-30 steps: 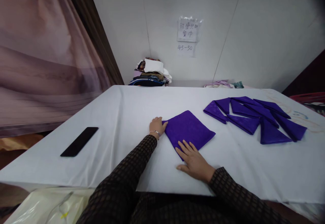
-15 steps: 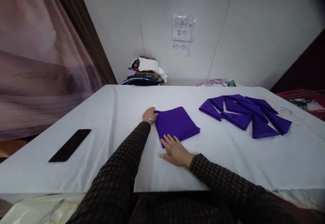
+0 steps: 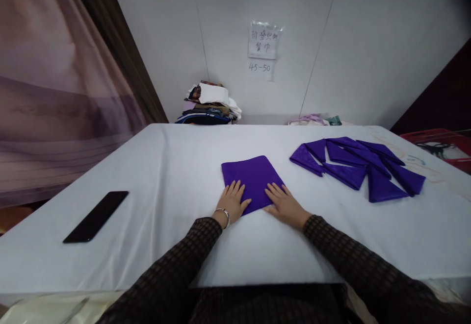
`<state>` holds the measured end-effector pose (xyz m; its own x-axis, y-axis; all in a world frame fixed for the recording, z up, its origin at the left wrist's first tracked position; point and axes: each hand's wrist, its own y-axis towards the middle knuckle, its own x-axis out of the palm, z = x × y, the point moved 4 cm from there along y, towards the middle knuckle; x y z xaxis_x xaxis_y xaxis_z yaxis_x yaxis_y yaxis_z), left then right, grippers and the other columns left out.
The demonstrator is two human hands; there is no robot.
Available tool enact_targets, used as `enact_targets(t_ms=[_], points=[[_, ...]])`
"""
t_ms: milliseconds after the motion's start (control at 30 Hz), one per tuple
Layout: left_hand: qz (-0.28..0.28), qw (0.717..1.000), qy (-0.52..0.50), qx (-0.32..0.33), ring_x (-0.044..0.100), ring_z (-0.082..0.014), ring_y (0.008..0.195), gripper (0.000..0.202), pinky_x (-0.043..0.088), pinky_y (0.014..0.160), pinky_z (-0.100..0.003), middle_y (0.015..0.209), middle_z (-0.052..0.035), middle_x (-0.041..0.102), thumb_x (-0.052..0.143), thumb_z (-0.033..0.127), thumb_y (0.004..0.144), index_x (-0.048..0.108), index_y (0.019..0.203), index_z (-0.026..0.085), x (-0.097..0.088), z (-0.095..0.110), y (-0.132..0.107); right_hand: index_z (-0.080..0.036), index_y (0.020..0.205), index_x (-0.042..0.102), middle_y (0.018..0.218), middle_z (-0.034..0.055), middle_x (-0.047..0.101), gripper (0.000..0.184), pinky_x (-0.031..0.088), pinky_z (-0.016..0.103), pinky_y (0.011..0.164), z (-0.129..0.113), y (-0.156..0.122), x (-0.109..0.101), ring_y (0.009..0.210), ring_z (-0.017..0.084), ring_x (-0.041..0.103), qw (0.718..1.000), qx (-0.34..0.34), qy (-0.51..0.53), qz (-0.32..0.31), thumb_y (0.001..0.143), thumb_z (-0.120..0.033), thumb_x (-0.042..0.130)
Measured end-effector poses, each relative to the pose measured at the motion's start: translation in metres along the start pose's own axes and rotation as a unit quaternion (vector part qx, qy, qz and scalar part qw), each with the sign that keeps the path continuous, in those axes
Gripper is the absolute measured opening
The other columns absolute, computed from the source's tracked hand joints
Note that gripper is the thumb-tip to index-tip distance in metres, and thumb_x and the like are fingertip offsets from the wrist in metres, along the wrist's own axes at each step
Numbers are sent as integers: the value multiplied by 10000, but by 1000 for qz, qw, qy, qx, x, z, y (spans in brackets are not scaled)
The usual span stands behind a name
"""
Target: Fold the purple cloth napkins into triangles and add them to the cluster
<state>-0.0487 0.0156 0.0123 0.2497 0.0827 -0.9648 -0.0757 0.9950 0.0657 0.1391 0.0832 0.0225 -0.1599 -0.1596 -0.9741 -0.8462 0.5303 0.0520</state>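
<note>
A folded purple cloth (image 3: 252,177) lies flat on the white table (image 3: 176,167) in front of me. My left hand (image 3: 231,200) rests palm down on its near left corner with the fingers stretched out. My right hand (image 3: 285,205) lies flat on the near right edge of the same cloth, fingers spread. Neither hand holds anything.
Several purple cloths folded into triangles (image 3: 358,167) lie overlapped to the right. A black phone (image 3: 96,209) sits on the table's left side. A pile of clothes (image 3: 209,104) is stacked against the wall behind the table. A paper note (image 3: 264,44) hangs on the wall.
My left hand came back from the cloth's far left corner to its near left corner. My right hand shifted right along the near edge, and the cloth now lies squarer to me.
</note>
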Motion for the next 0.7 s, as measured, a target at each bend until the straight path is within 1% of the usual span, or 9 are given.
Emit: enact_targets(t_ms=[67,133,200,267,367,467,567,633,700], points=[[-5,1000,9,-2,187,-269,1395,616,166,1140,-440,1488,-128,303,347,503,891,393,1375,125,1,-1,1,-146,1439,296,1497,135,251,670,134,510,1098,24,-13,2,1388,271,178,1000,21,-17,-10,917,-567,299],[-12,1000,16,-4,178,-262,1398,623,164,1138,-437,1493,-118,295,335,516,891,381,1381,134,0,0,1,-171,1451,266,1502,124,242,676,149,516,1092,40,-24,1,1389,267,178,999,39,-26,-14,917,-585,261],[-33,999,16,-9,189,-260,1396,646,181,1130,-437,1495,-113,294,323,548,885,373,1386,144,-3,0,4,-169,1454,259,1500,130,247,691,154,522,1090,47,-30,-4,1388,273,178,998,57,-35,-7,914,-599,239],[-43,999,12,-18,201,-257,1393,660,205,1120,-437,1498,-113,286,291,570,887,364,1390,149,-9,-1,11,-153,1451,267,1499,136,246,713,142,517,1095,43,-25,-11,1392,274,165,998,59,-37,7,909,-615,231],[2,999,36,-23,186,-252,1398,622,181,1126,-446,1502,-109,279,267,529,906,370,1386,146,-26,-5,30,-139,1447,276,1503,125,240,747,133,480,1108,20,5,-21,1397,257,149,1000,17,-17,16,896,-642,230],[38,995,86,-43,170,-268,1399,594,133,1135,-459,1499,-127,280,289,469,911,386,1374,110,-34,-16,49,-135,1445,282,1505,120,239,735,142,461,1109,-6,52,-21,1396,252,153,1000,-21,12,5,902,-628,224],[7,990,95,-109,165,-285,1398,648,145,1127,-476,1505,-147,255,271,498,902,349,1392,80,-25,-34,58,-104,1436,292,1498,147,246,693,154,473,1099,-18,99,-10,1390,271,171,999,-25,18,-24,923,-566,233],[-15,987,84,-139,151,-279,1403,687,147,1126,-477,1516,-139,228,232,530,897,306,1413,82,-17,-42,58,-88,1430,302,1495,161,247,690,162,482,1092,-15,123,0,1386,284,177,999,-16,17,-43,924,-553,239],[-22,986,81,-145,139,-270,1406,700,139,1129,-473,1523,-124,211,205,544,895,284,1424,92,-11,-46,56,-97,1432,298,1502,150,235,699,151,484,1094,-5,140,7,1389,278,170,998,-21,16,-56,918,-568,242]])
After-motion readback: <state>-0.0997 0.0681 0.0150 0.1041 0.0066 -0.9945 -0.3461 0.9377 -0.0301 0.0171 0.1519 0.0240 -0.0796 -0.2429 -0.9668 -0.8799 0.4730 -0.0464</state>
